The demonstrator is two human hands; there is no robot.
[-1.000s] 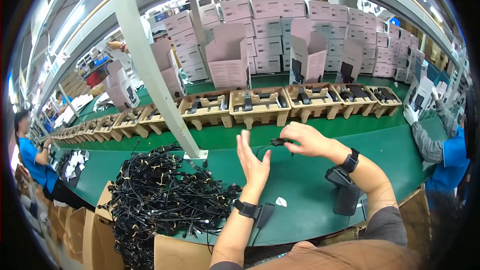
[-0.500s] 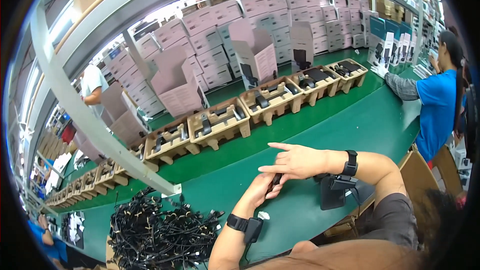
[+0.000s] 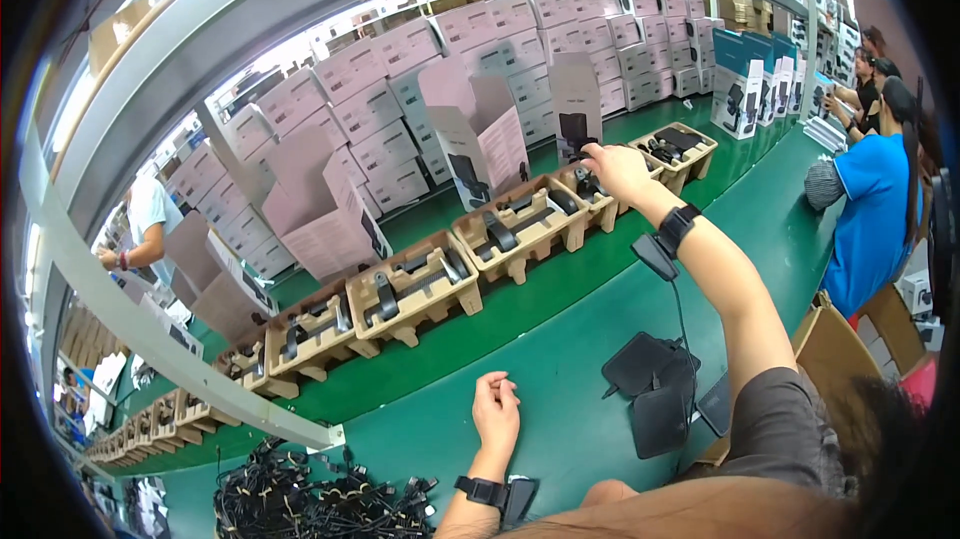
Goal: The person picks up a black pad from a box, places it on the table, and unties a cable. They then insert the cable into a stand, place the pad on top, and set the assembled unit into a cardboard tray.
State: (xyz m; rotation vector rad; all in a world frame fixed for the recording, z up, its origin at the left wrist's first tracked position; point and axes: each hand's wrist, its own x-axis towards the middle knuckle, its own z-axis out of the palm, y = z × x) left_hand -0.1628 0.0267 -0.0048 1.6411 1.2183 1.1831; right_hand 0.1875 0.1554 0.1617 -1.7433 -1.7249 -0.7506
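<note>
My right hand (image 3: 620,176) reaches over a brown moulded tray (image 3: 612,207) in the far row, fingers bent down toward black parts. What its fingertips grip, if anything, is hidden. My left hand (image 3: 495,414) hovers above the green table (image 3: 560,369), fingers loosely curled in, with nothing visible in them. Near that hand, at the lower left, lies a tangled heap of black cables (image 3: 310,494). Flat black pads (image 3: 655,389) rest on the table under my right forearm. The neighbouring tray (image 3: 520,229) holds black parts too.
Open printed cartons (image 3: 325,204) stand behind the tray row, with stacked boxes (image 3: 400,104) beyond. A white metal post (image 3: 160,259) slants across the left side. At right sits a person in a blue shirt (image 3: 865,209), near upright retail boxes (image 3: 742,99).
My hands, together around a small dark object before, have parted. The right has stretched out to the far trays; the left has stayed near the table's front. The co-worker's gloved hand has withdrawn.
</note>
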